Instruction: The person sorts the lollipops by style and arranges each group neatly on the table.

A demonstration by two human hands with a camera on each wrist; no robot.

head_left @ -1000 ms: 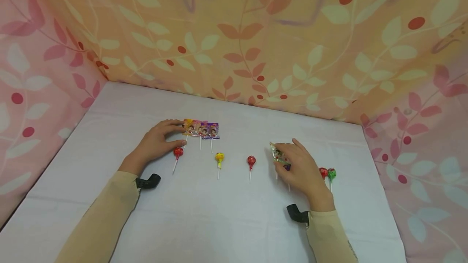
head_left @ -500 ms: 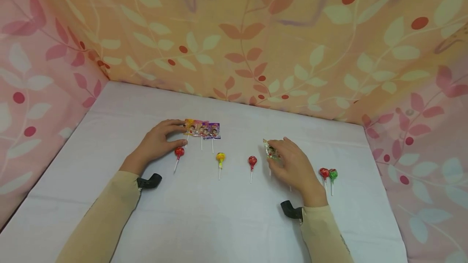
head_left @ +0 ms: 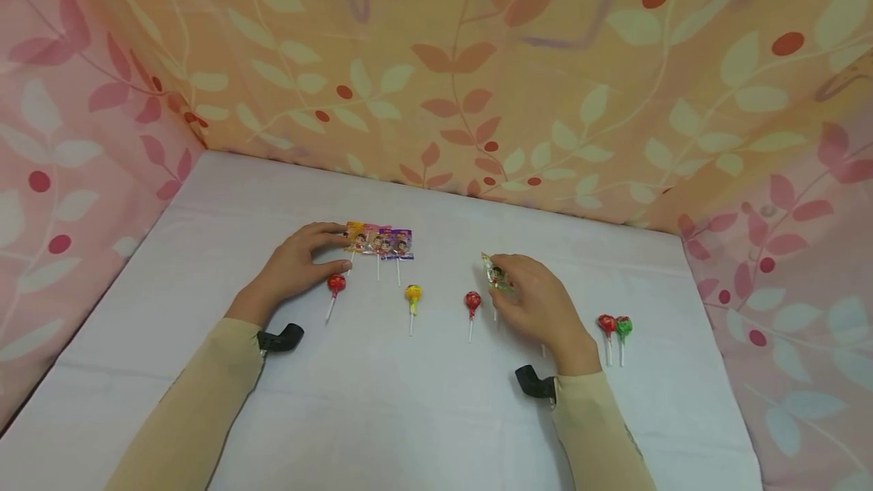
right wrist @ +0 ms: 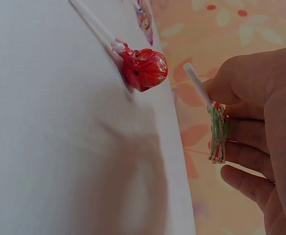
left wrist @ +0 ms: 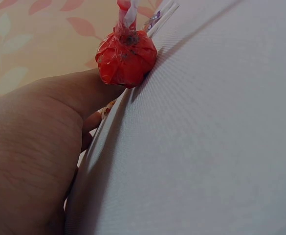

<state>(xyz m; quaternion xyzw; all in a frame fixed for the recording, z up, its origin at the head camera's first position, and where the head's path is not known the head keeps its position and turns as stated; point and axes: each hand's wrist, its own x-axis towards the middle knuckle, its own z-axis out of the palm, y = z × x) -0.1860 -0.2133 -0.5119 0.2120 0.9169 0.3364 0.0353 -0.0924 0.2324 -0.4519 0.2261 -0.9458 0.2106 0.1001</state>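
Note:
My right hand (head_left: 535, 298) pinches a flat lollipop in a clear and green wrapper (right wrist: 218, 131) between thumb and fingers. In the right wrist view it is held above the cloth, its white stick pointing up and left. My left hand (head_left: 296, 262) rests on the cloth, fingertips at the yellow-wrapped flat lollipop (head_left: 356, 236), whose left edge they cover. Beside that, pink (head_left: 376, 239) and purple (head_left: 401, 243) flat lollipops overlap in a row. A round red lollipop (head_left: 336, 284) lies just below the left thumb; the left wrist view shows its red ball (left wrist: 126, 59) close up.
A round yellow lollipop (head_left: 413, 293) and another red one (head_left: 473, 301) lie mid-table. To the right sit a red (head_left: 607, 324) and a green lollipop (head_left: 624, 326) side by side. A white stick (head_left: 544, 350) pokes out under my right hand. Patterned curtains (head_left: 450, 74) border the white cloth (head_left: 409, 415).
My right hand has moved left and slightly away with the green-wrapped lollipop, uncovering the red and green pair at the right. My left hand stays in place.

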